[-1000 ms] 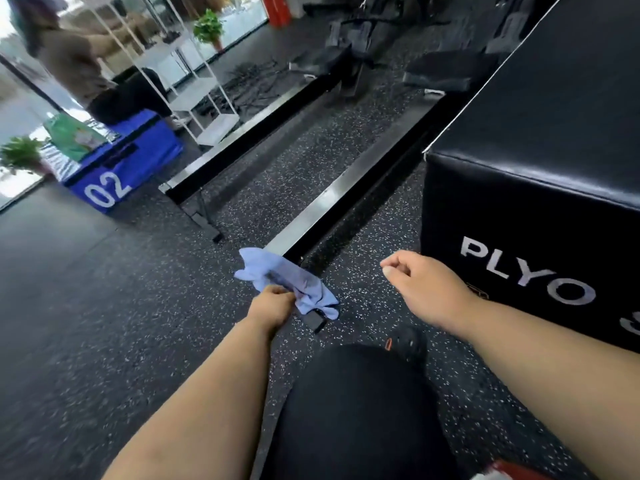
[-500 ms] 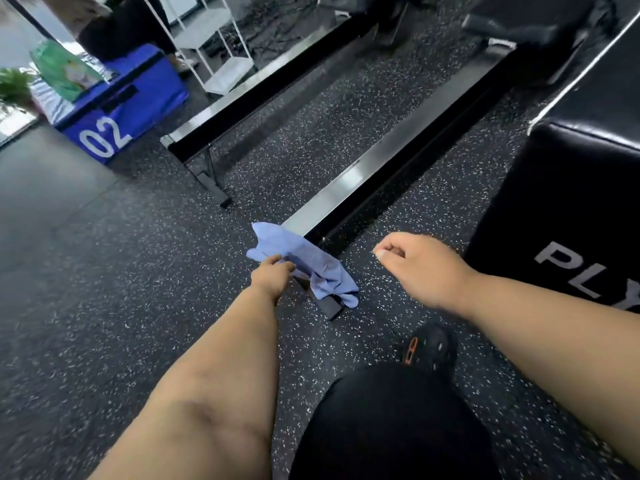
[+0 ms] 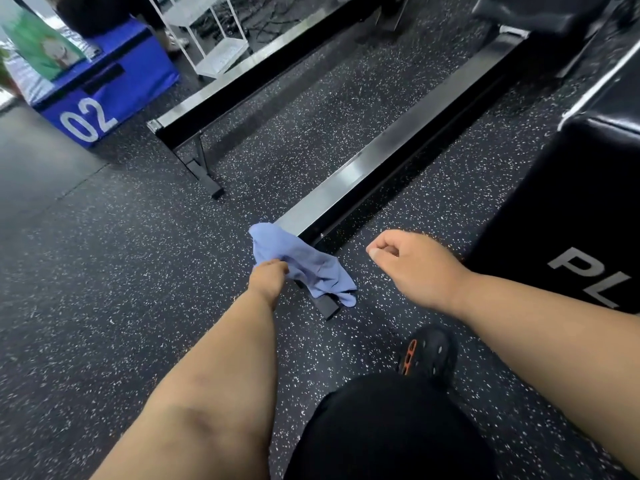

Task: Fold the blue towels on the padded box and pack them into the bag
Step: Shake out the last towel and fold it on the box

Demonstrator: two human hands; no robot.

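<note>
My left hand (image 3: 268, 276) grips a crumpled light-blue towel (image 3: 304, 265), which hangs in the air above the speckled floor near the end of a black metal rail (image 3: 398, 157). To its right, my right hand (image 3: 412, 263) has its fingers curled and holds nothing. The black padded box (image 3: 568, 209) with white lettering stands at the right edge. At the far left stands a blue padded box (image 3: 114, 95) marked 02, and on it sits a green and white bag (image 3: 41, 53).
A second black rail on legs (image 3: 242, 81) runs diagonally at the back, with a white wire shelf (image 3: 211, 32) behind it. My dark-clothed knee (image 3: 381, 431) and black shoe (image 3: 429, 355) are below. Speckled rubber floor (image 3: 104, 289) spreads to the left.
The view has tilted down and swung left, so the black box has slid toward the right edge. My left hand still grips the towel, and both hands have shifted slightly right in the frame.
</note>
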